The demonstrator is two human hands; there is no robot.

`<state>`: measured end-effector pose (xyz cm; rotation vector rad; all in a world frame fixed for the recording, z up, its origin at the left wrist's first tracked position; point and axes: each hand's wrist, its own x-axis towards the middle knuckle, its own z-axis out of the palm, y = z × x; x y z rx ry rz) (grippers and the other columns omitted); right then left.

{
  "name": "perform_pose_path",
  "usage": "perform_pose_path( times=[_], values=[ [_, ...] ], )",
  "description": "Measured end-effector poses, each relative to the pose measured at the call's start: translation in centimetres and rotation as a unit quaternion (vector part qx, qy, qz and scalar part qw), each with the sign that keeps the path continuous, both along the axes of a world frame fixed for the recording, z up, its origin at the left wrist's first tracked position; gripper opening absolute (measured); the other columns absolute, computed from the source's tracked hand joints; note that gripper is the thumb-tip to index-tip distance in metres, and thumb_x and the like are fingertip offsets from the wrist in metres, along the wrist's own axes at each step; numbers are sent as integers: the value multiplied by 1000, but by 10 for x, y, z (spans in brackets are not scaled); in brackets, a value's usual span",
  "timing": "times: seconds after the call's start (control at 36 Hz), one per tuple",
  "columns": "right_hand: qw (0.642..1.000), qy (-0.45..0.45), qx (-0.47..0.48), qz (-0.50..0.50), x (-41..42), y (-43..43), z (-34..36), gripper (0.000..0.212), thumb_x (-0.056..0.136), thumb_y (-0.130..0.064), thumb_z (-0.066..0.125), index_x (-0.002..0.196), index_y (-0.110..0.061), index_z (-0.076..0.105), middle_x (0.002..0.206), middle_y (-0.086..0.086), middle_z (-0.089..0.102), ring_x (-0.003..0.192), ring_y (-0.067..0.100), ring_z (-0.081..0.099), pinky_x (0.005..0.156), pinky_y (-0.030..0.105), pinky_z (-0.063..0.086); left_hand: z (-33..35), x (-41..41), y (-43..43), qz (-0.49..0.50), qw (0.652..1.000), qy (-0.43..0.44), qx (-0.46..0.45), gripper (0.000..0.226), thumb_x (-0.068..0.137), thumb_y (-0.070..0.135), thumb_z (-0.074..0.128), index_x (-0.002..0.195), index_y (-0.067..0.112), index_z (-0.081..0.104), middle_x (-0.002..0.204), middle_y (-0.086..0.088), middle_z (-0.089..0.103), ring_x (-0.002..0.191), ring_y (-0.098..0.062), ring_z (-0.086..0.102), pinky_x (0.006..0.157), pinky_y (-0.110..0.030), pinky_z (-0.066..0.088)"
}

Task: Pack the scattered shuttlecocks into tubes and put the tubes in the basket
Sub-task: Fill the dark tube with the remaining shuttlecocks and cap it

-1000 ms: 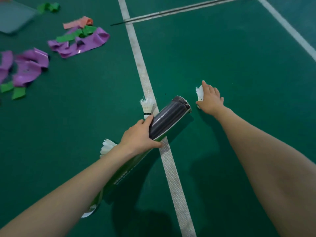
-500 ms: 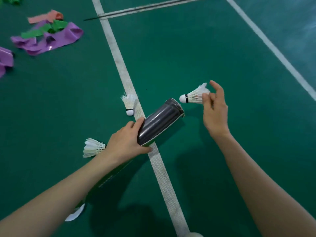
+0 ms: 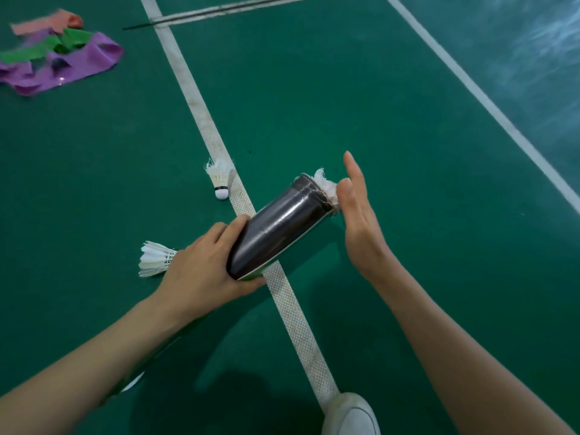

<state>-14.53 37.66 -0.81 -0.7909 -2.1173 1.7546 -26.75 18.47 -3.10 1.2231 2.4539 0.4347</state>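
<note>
My left hand [image 3: 204, 271] grips a long black-and-green shuttlecock tube [image 3: 279, 227], which is held tilted with its open mouth up and to the right. A white shuttlecock [image 3: 324, 185] sits in that mouth with only its feathers sticking out. My right hand [image 3: 361, 221] is flat against those feathers, fingers straight and together, holding nothing. A second shuttlecock [image 3: 219, 180] lies on the floor beside the white line, cork toward me. A third shuttlecock [image 3: 155, 259] lies left of my left hand, partly hidden by it.
The floor is a green court with white lines [image 3: 201, 117]. A heap of purple, green and pink bands [image 3: 59, 54] lies at the top left. A thin dark rod [image 3: 219, 11] lies along the far line. A white shoe [image 3: 351, 416] shows at the bottom.
My right hand picked a shuttlecock off the floor, carried it left to the tube mouth and put it in cork first. The fingers have opened flat against its feathers.
</note>
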Motion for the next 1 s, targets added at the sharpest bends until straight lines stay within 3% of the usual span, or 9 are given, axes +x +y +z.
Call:
perform_pose_path(
  times=[0.08, 0.17, 0.28, 0.39, 0.56, 0.64, 0.72, 0.86, 1.0],
  values=[
    [997, -30, -25, 68, -8, 1, -2, 78, 82, -73, 19, 149, -40, -4, 129, -48, 10, 114, -37, 16, 112, 19, 9, 0, -5, -8, 8, 1000, 6, -4, 101, 67, 62, 73, 149, 27, 25, 121, 6, 50, 96, -19, 57, 78, -34, 48],
    [986, -68, -74, 134, -26, 4, -3, 78, 71, -89, 18, 138, -61, -10, 154, -20, 12, 141, -1, 20, 118, 38, 4, -1, -9, -16, 25, 1000, 1, -9, 100, 68, 62, 72, 149, 29, 24, 122, 7, 49, 97, -18, 57, 79, -32, 46],
    [972, -93, -103, 191, -49, 7, -6, 93, 65, -93, 16, 144, -51, -10, 160, -1, 4, 145, 14, 18, 112, 32, 4, -4, -16, -27, 45, 999, -9, -21, 99, 68, 64, 71, 148, 31, 23, 118, 10, 49, 96, -15, 56, 78, -31, 45],
    [971, -127, -120, 164, -74, -6, -24, 75, 80, -81, 10, 142, -44, 29, 152, 8, 33, 142, 22, 27, 118, 49, 1, -12, -33, -39, 63, 996, -21, -54, 97, 68, 65, 70, 146, 37, 19, 118, 11, 48, 95, -14, 54, 76, -30, 45],
    [991, -121, -18, 45, -131, -24, -60, 50, 98, -46, 39, 140, -19, 40, 118, -1, 63, 117, 18, 54, 107, 41, 38, -20, -64, -51, 118, 985, -19, -127, 96, 70, 66, 69, 145, 32, 19, 119, 4, 49, 94, -19, 56, 76, -32, 51],
    [986, -123, 78, 74, -159, -21, -68, 38, 100, -25, 43, 137, -14, 47, 129, 0, 57, 121, 15, 50, 103, 25, 33, -21, -76, -63, 170, 978, -29, -120, 94, 67, 73, 65, 139, 30, 25, 107, 4, 50, 85, -17, 57, 68, -31, 50],
    [954, -145, 205, 166, -190, -13, -80, 42, 99, -13, 43, 141, -12, 43, 151, 7, 33, 140, 23, 27, 114, 31, 19, -19, -84, -68, 205, 970, -41, -122, 94, 65, 71, 68, 137, 26, 28, 104, 3, 49, 84, -18, 55, 64, -29, 44],
    [879, -241, 309, 271, -219, -8, -100, 55, 99, -18, 41, 150, -21, 22, 159, 6, 11, 146, 29, 5, 118, 47, 12, -18, -90, -72, 236, 963, -46, -121, 93, 65, 69, 70, 137, 26, 28, 109, 3, 51, 87, -21, 56, 68, -32, 47],
    [869, -272, 313, 271, -208, -11, -111, 47, 96, -25, 51, 141, -17, 38, 134, 15, 45, 124, 32, 41, 103, 47, 37, -15, -86, -69, 212, 968, -43, -127, 89, 63, 71, 69, 131, 28, 31, 109, 3, 53, 86, -20, 58, 71, -35, 53]
  ],
)
